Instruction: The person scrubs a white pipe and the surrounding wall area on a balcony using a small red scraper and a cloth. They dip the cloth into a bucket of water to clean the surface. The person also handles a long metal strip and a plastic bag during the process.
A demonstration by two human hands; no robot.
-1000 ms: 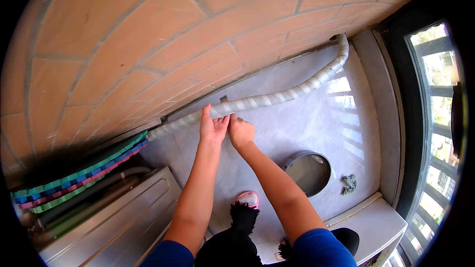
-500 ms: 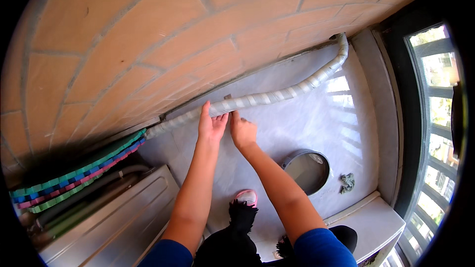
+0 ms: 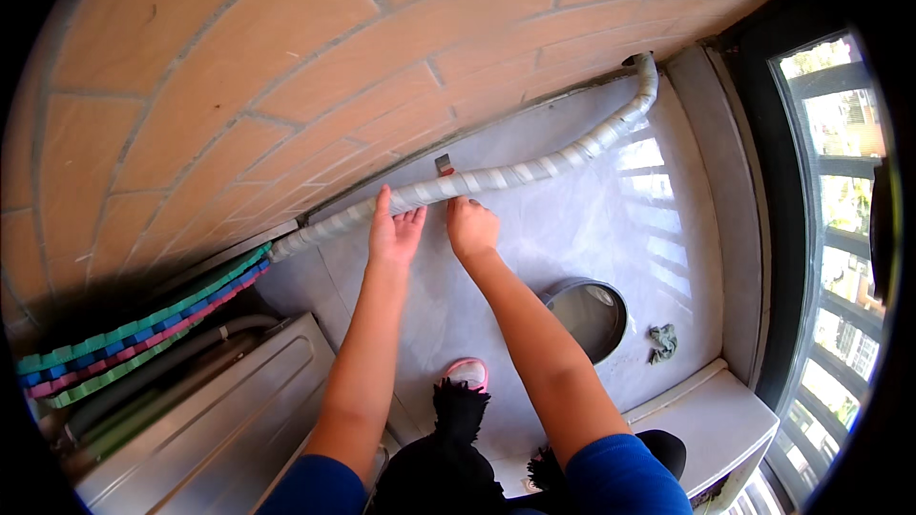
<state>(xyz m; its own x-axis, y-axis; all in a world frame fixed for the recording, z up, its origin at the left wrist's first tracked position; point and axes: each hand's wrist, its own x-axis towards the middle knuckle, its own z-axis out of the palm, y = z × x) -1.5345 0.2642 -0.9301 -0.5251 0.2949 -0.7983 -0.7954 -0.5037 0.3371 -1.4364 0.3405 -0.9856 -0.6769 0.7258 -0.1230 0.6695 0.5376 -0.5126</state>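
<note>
Wrapped pipe [image 3: 496,176] hides fingertips of both hands: left [image 3: 396,234] spread flat, right [image 3: 470,227] curled, grip unclear.

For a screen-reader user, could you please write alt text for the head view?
Both hands, left hand and right hand, touch a tape-wrapped pipe running along a tiled wall. Below lie a round floor opening and a folded multicoloured mat.

Bright daylight from the window [image 3: 840,219] at right, barred shadows across the pale floor [image 3: 658,229], heavy fisheye bending, black corners.
</note>
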